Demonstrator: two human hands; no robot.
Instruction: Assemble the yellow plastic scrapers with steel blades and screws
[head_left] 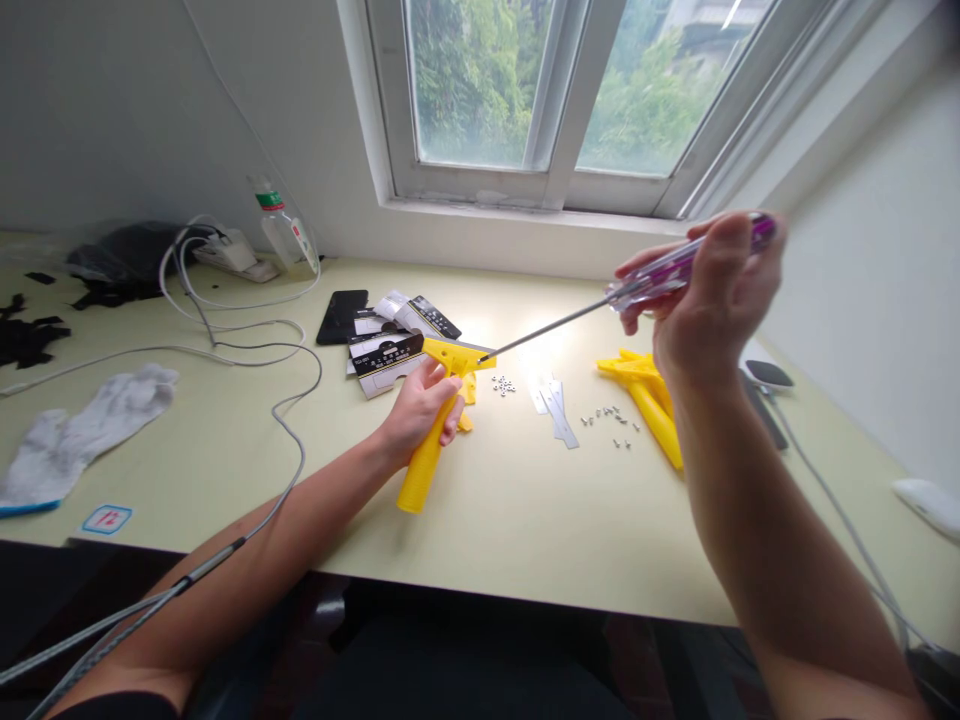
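Note:
My left hand (424,408) is wrapped round the handle of a yellow scraper (424,470), tilted above the table with its head up. In my right hand (712,290) is a screwdriver (664,275) with a clear purple handle. Its long shaft slants down left, and the tip meets the right side of the scraper's head, at what looks like a screw. Below the head lie several small nuts (503,385). To their right are thin metal blades (556,412) and several loose screws (616,413). More yellow scraper parts (645,395) lie beside my right forearm.
Black-and-white packaging cards (390,365) and a black phone (343,316) lie behind my left hand. A bottle (289,235), white cables (247,345) and a white glove (90,425) are at the left. One cable crosses my left forearm. A white mouse (928,503) sits far right.

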